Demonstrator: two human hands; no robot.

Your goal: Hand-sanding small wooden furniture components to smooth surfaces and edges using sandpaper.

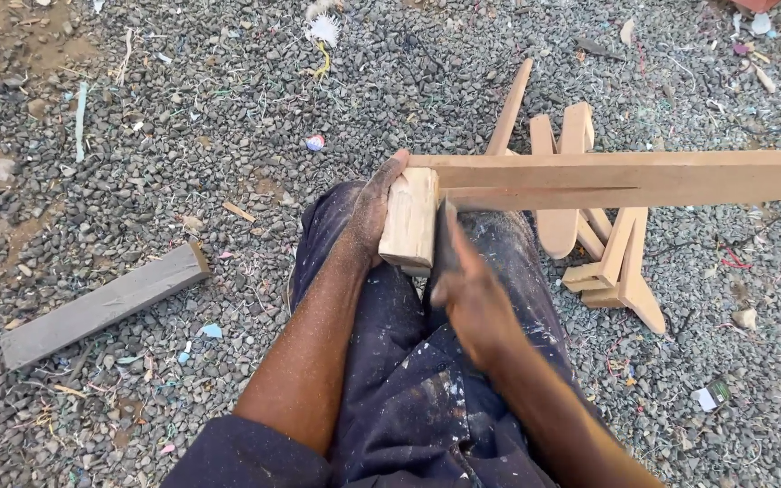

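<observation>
A pale wooden block (409,219) rests on my knees, joined to a long wooden piece (644,178) that runs off to the right edge. My left hand (374,206) wraps around the block's left side, thumb along its top. My right hand (470,294) is closed on a dark, narrow tool (446,237) whose tip meets the block where the long piece joins it. What kind of tool it is I cannot tell. My legs, in dark blue paint-speckled trousers (427,380), lie under the work.
Gravel ground strewn with small litter lies all around. A grey wooden plank (106,305) lies at the left. Several cut, pale wooden pieces (603,258) are piled under the long piece at the right.
</observation>
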